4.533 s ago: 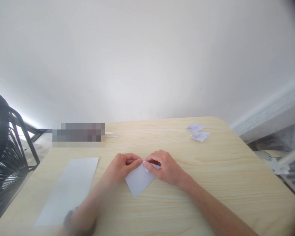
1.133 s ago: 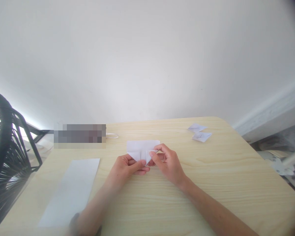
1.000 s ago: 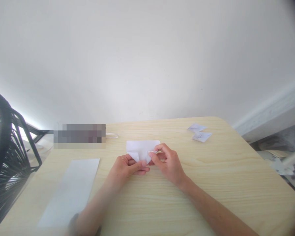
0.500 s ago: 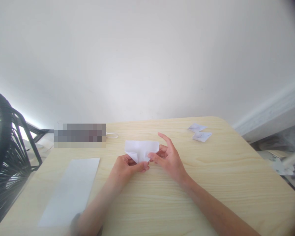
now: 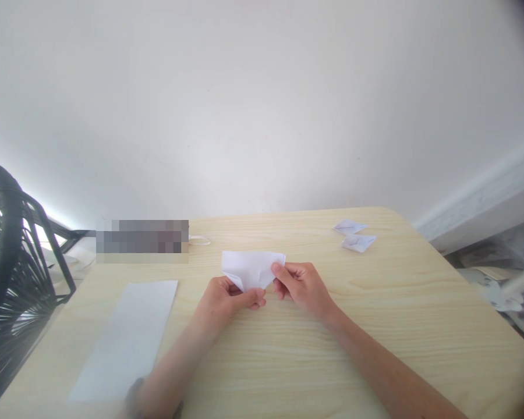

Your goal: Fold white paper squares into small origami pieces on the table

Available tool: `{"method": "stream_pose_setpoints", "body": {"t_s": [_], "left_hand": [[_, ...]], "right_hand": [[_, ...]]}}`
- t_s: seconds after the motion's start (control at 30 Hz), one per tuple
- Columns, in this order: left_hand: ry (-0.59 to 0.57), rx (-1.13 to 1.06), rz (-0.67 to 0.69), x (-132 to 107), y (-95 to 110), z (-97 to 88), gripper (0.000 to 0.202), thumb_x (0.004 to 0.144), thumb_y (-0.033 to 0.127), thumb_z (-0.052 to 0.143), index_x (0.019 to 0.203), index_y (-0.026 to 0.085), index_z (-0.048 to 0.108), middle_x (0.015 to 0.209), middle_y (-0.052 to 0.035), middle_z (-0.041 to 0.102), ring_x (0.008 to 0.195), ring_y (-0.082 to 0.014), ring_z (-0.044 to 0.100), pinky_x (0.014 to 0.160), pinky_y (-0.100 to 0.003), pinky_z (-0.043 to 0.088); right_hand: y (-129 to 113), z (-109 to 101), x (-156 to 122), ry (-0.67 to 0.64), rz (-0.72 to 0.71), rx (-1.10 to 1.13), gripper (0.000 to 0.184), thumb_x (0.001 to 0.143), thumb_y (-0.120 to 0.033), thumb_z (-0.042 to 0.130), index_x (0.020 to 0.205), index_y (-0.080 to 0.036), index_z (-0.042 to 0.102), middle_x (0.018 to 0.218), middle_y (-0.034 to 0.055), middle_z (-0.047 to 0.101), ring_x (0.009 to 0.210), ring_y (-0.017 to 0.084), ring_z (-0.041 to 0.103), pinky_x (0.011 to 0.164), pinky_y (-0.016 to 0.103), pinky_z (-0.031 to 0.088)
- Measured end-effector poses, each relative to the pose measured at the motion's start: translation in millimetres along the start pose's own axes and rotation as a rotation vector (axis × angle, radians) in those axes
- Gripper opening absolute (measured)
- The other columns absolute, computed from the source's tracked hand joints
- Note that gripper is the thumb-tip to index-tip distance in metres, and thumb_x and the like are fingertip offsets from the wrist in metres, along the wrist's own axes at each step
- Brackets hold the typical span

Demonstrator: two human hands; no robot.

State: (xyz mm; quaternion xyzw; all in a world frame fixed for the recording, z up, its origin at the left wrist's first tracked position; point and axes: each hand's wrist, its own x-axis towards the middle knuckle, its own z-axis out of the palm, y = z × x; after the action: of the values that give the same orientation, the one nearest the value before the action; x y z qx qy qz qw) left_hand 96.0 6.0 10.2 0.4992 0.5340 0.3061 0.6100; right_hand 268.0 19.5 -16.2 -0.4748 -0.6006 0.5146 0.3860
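A small folded piece of white paper (image 5: 250, 269) is held up over the middle of the table. Its upper edge is straight, and its lower corners slant inward. My left hand (image 5: 227, 298) is closed on its lower edge, thumb in front and fingers mostly behind. At the paper's right end, my right hand (image 5: 303, 285) pinches the edge between thumb and fingers. The fingertips behind the paper are hidden.
Two folded white paper pieces, one farther back (image 5: 349, 226) and one nearer (image 5: 358, 242), lie at the back right. A white sheet (image 5: 126, 337) rests on the wooden table (image 5: 375, 349) at left. A blurred-out object (image 5: 142, 240) and a black woven chair (image 5: 4, 244) are beyond.
My right hand's raised index finger has come down, and the hand now pinches the paper's right edge. That side of the paper looks flatter. My left hand has barely moved.
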Motion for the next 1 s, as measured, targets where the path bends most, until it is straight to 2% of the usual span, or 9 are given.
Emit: {"method": "stream_pose_setpoints", "body": {"t_s": [0.1,0.27,0.33,0.5,0.63,0.8,0.87,1.0], "left_hand": [[-0.013,-0.038,-0.013,-0.7,1.8,0.2,0.018,0.066,0.031,0.064,0.066,0.014,0.069,0.064,-0.0033,0.068,0.064,-0.0183,0.06,0.061,-0.025,0.045],[-0.029,-0.082,-0.013,-0.1,1.7,0.5,0.019,0.065,0.033,0.065,0.069,0.015,0.069,0.065,-0.0025,0.068,0.065,-0.0182,0.061,0.061,-0.024,0.046],[-0.031,-0.082,-0.005,0.3,0.7,0.7,0.019,0.065,0.033,0.065,0.068,0.015,0.069,0.064,-0.0019,0.068,0.064,-0.0178,0.06,0.061,-0.023,0.046],[-0.031,-0.081,0.007,0.5,-0.3,0.4,0.019,0.066,0.033,0.065,0.07,0.015,0.069,0.062,-0.0018,0.067,0.062,-0.0168,0.06,0.059,-0.022,0.045],[-0.034,-0.057,-0.037,-0.4,0.6,-1.8,0.018,0.065,0.033,0.066,0.066,0.015,0.069,0.063,-0.0033,0.068,0.063,-0.0174,0.061,0.061,-0.023,0.046],[-0.024,-0.089,-0.063,0.2,2.4,-3.3,0.019,0.064,0.033,0.067,0.07,0.015,0.07,0.066,-0.0041,0.069,0.067,-0.0196,0.062,0.062,-0.025,0.047],[-0.024,-0.09,-0.065,1.0,2.6,-3.2,0.019,0.064,0.032,0.067,0.071,0.014,0.07,0.065,-0.0042,0.069,0.066,-0.0193,0.062,0.061,-0.024,0.048],[-0.053,-0.058,-0.053,1.1,1.4,-3.1,0.021,0.064,0.032,0.068,0.075,0.013,0.068,0.067,-0.0034,0.069,0.068,-0.0186,0.063,0.064,-0.023,0.048]], "right_hand": [[1.1,-1.1,1.0,-0.023,0.008,-0.005,0.047,0.084,-0.047,0.04,0.054,-0.014,0.055,0.044,-0.0013,0.052,0.039,0.006,0.043,0.04,0.017,0.033],[0.2,-1.0,1.3,-0.083,-0.022,-0.03,0.038,0.078,-0.046,0.05,0.059,-0.014,0.058,0.05,-0.0008,0.056,0.043,0.008,0.051,0.044,0.018,0.039],[-0.4,-0.1,0.6,-0.08,-0.025,-0.043,0.039,0.079,-0.046,0.049,0.058,-0.014,0.059,0.049,-0.0004,0.056,0.044,0.008,0.051,0.044,0.018,0.039],[-0.2,-1.1,1.2,-0.063,0.005,0.031,0.048,0.083,-0.049,0.041,0.056,-0.013,0.059,0.046,0.001,0.056,0.04,0.007,0.049,0.04,0.017,0.037],[1.0,-5.8,3.3,0.025,0.042,0.143,0.05,0.084,-0.052,0.035,0.059,-0.013,0.055,0.045,-0.0001,0.053,0.034,0.006,0.042,0.033,0.017,0.029],[1.3,-5.5,2.1,0.029,0.01,0.093,0.054,0.085,-0.053,0.032,0.058,-0.012,0.056,0.046,0.0015,0.054,0.034,0.006,0.041,0.034,0.017,0.03],[0.7,-3.7,1.5,0.001,-0.008,0.093,0.05,0.084,-0.051,0.035,0.067,-0.012,0.06,0.049,0.0019,0.056,0.036,0.006,0.043,0.034,0.017,0.03],[0.8,-1.6,2.7,-0.009,-0.025,0.105,0.027,0.079,-0.04,0.052,0.082,-0.014,0.058,0.057,-0.0004,0.058,0.041,0.006,0.047,0.034,0.015,0.032]]}}
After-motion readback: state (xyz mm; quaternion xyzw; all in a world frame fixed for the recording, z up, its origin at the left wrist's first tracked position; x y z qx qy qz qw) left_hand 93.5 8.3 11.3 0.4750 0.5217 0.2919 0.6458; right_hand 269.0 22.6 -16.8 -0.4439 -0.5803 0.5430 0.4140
